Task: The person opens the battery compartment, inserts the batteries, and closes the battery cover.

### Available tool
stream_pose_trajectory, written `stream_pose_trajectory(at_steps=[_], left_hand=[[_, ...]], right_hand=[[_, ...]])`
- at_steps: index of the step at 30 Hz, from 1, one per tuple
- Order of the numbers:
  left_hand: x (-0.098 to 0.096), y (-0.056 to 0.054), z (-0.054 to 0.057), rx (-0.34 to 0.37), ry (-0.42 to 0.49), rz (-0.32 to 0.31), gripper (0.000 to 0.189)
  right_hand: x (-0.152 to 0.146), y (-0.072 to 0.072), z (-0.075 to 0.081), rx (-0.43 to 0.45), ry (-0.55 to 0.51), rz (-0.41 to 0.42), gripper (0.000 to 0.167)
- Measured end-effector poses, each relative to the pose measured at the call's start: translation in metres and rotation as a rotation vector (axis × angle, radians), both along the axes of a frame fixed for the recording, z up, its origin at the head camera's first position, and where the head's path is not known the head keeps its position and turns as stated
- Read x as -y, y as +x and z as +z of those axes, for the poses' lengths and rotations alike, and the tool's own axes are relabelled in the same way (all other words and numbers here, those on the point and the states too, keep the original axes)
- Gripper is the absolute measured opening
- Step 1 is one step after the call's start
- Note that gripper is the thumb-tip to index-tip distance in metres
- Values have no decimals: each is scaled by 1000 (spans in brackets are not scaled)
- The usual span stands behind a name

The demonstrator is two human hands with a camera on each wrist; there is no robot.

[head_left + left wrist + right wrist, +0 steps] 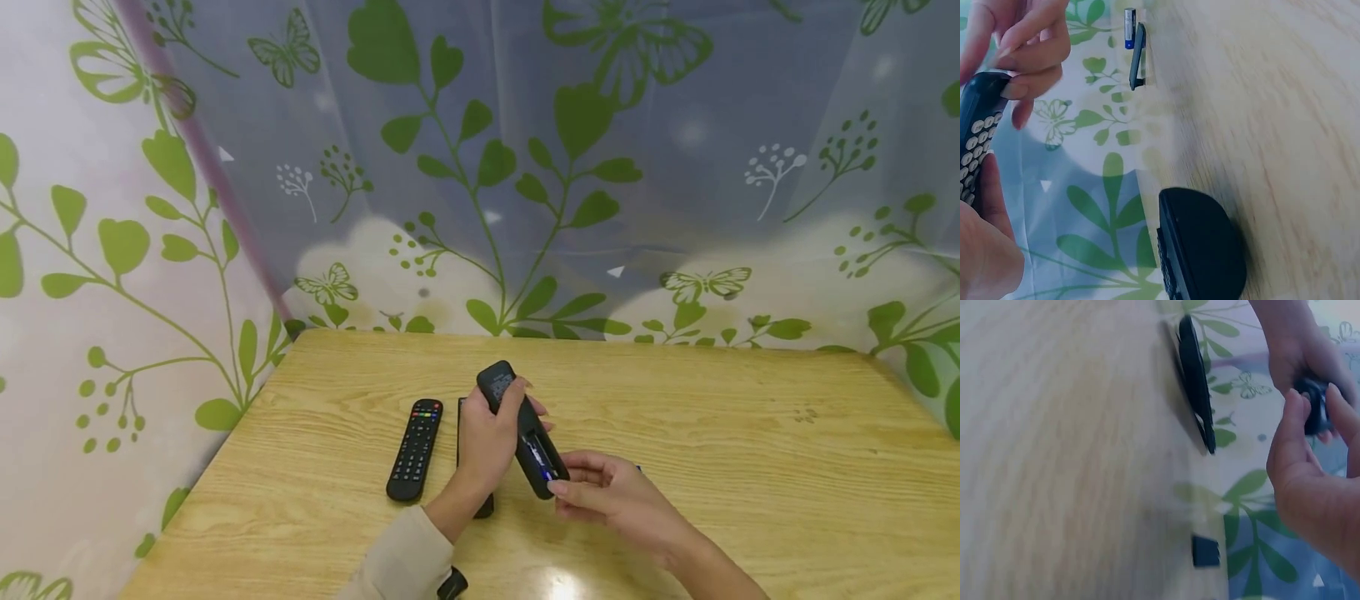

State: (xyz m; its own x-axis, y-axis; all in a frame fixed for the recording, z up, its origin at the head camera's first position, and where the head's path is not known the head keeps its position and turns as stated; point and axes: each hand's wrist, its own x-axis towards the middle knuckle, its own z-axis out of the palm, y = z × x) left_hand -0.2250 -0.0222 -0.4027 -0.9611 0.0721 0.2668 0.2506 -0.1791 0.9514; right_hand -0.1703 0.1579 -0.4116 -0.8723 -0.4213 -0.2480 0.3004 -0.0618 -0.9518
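My left hand [489, 433] grips a black remote control [497, 379], its back turned up and tilted over the table. The battery compartment lies open with a blue battery [542, 467] inside. At the remote's lower end, my right hand [622, 500] pinches it between thumb and fingers, the thumb by the compartment edge. The left wrist view shows the remote's button side [979, 144]. In the right wrist view, the right hand [1316, 469] holds the remote's end [1316, 412], seen end-on.
A second remote [415, 450] lies at left; another black remote [485, 507] is partly hidden under the left hand. A small black piece [452, 583] lies near the left sleeve. A blue battery [1130, 28] and a dark thin cover [1138, 59] rest on the wooden table [750, 467].
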Motion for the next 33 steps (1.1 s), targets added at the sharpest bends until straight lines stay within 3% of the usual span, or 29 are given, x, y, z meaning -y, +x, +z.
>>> stream_pose_trajectory(at_steps=[5, 13, 22, 27, 33], left_hand=[[2, -2, -1, 30, 21, 7, 29], [5, -3, -1, 54, -28, 20, 31], [6, -4, -2, 50, -67, 28, 33], [7, -4, -2, 51, -68, 18, 31], [6, -4, -3, 48, -75, 25, 33]], right_hand=[[-24, -5, 4, -68, 111, -36, 57], [-68, -17, 5, -127, 338, -125, 51], [-78, -23, -7, -369, 886, -89, 31], [-74, -22, -11, -376, 976, -58, 31], [-67, -21, -14, -398, 1050, -36, 18]])
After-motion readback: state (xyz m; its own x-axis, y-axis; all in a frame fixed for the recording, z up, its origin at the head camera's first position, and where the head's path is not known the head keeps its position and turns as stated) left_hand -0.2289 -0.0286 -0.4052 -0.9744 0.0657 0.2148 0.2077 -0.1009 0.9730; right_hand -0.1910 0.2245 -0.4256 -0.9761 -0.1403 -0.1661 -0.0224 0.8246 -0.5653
